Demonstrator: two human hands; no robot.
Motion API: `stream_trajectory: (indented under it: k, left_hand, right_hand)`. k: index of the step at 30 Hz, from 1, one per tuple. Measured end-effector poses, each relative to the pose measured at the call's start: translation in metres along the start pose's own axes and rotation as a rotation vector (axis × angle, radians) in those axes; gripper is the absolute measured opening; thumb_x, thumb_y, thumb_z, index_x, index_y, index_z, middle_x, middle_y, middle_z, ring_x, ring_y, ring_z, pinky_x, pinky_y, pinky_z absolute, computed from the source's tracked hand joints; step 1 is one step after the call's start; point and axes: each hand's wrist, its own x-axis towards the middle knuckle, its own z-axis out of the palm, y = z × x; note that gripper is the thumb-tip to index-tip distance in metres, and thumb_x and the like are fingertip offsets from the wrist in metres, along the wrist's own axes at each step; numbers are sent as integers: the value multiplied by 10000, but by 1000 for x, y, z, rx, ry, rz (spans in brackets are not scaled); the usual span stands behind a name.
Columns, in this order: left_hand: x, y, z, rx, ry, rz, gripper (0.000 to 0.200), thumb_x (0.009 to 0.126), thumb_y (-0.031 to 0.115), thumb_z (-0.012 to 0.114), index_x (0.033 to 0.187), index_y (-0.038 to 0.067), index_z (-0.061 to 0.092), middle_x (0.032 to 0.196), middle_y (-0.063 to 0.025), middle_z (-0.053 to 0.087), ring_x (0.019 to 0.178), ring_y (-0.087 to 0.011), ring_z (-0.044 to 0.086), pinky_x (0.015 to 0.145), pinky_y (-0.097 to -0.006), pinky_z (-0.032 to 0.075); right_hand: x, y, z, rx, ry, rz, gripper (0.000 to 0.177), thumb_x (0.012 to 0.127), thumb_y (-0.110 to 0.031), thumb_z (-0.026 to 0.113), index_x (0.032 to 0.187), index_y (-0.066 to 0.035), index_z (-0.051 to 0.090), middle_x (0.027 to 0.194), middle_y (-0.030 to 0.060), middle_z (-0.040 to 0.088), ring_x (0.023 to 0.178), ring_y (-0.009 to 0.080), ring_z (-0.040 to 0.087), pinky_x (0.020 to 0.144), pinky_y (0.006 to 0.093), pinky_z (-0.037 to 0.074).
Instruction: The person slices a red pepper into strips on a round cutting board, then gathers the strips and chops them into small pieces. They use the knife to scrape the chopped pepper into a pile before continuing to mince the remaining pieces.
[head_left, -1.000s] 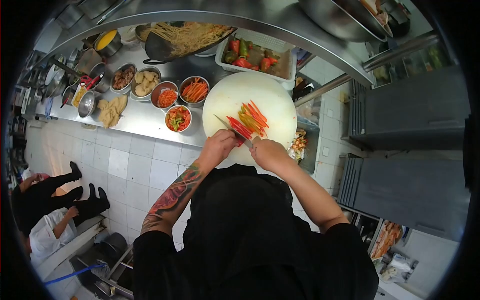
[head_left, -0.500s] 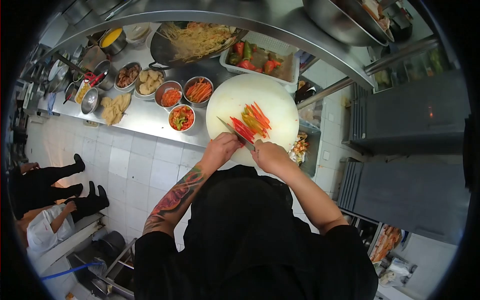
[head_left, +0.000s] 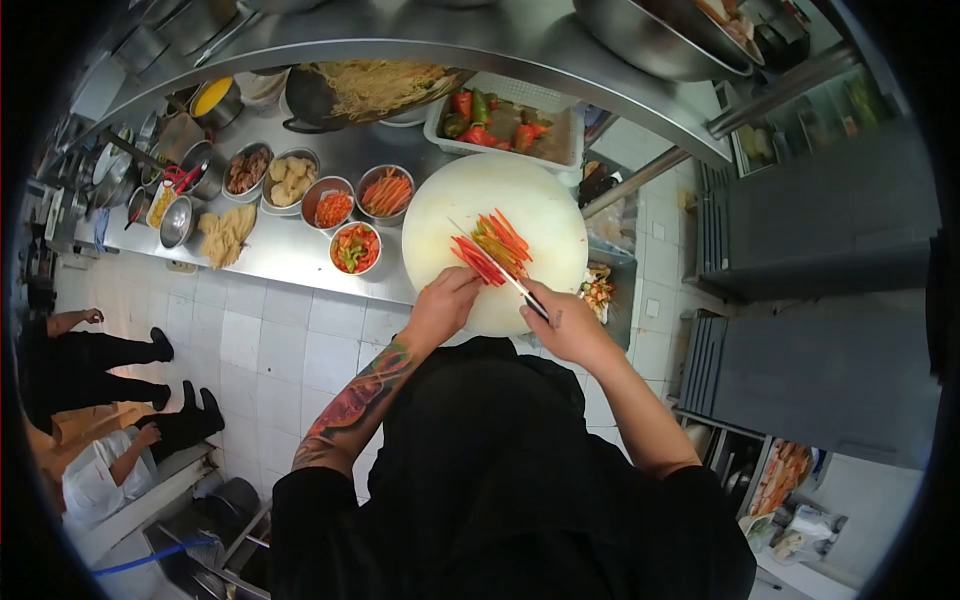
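Note:
A round white cutting board (head_left: 440, 210) lies below me at the counter's edge. My right hand (head_left: 565, 322) is closed around the dark handle of a knife (head_left: 510, 278), whose blade points away and to the left. Red pepper strips (head_left: 475, 258) lie along the blade's left side, and the fingertips of my left hand (head_left: 447, 303) are bent together on their near end. A pile of green-yellow and red pepper strips (head_left: 503, 240) rests just right of the blade.
A white basket (head_left: 470, 146) of whole peppers stands behind the board. Bowls of cut peppers (head_left: 356, 248), carrot strips (head_left: 386, 191) and other food line the left, near a wok (head_left: 310, 100) of noodles. A steel shelf (head_left: 400, 55) overhangs. Two people (head_left: 110, 370) are at far left.
The knife has moved from the left of the red strips to their right, beside the green-yellow pile. My right hand has shifted right; my left hand stays at the near end. The view has shifted slightly.

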Motion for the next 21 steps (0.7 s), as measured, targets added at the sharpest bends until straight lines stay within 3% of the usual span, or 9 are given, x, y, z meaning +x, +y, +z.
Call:
stream_trajectory:
  k: [4, 6, 8, 11, 15, 21]
  left_hand:
    - [-12, 16, -29, -16, 12, -5, 218, 911, -5, 725, 1121, 40, 761, 1166, -90, 731, 1098, -333, 694, 935, -435, 578]
    - [-12, 29, -46, -34, 74, -13, 226, 907, 12, 744, 1128, 51, 764, 1164, -117, 725, 1096, -352, 688, 933, -453, 560]
    - [0, 44, -59, -11, 48, 23, 216, 921, 43, 737, 1135, 54, 760, 1180, -118, 720, 1111, -355, 679, 959, -465, 544]
    - [20, 51, -57, 7, -48, 54, 216, 954, 106, 713, 1161, 55, 752, 1212, -123, 710, 1143, -365, 663, 1009, -485, 515]
    - [41, 30, -39, 8, -225, -7, 280, 1012, 213, 664, 1219, 40, 739, 1296, -146, 687, 1203, -375, 631, 1069, -485, 489]
    - [59, 3, -52, -37, -202, 42, 320, 1048, 228, 621, 1263, 19, 731, 1324, -185, 694, 1216, -409, 645, 1096, -487, 491]
  right_hand:
    - [-15, 24, 42, 40, 208, -195, 499, 988, -189, 691, 1473, -87, 629, 1093, 173, 759, 946, 415, 737, 806, 502, 594]
    - [-21, 18, 48, 31, 207, -161, 505, 976, -181, 701, 1470, -96, 636, 1061, 165, 749, 931, 404, 736, 796, 493, 596]
    - [-24, 9, 50, 8, 208, -134, 516, 945, -156, 733, 1454, -124, 660, 972, 140, 706, 874, 380, 729, 766, 481, 594]
    - [-24, 8, 54, -17, 219, -166, 569, 928, -117, 747, 1488, -148, 652, 972, 131, 710, 853, 381, 726, 742, 460, 592]
    - [-23, 8, 63, -60, 232, -174, 521, 929, -125, 750, 1443, -138, 670, 947, 122, 690, 849, 375, 722, 740, 474, 591]
    - [-40, 24, 53, 24, 152, -147, 494, 914, -135, 763, 1404, -120, 702, 1030, 142, 746, 924, 367, 747, 799, 450, 607]
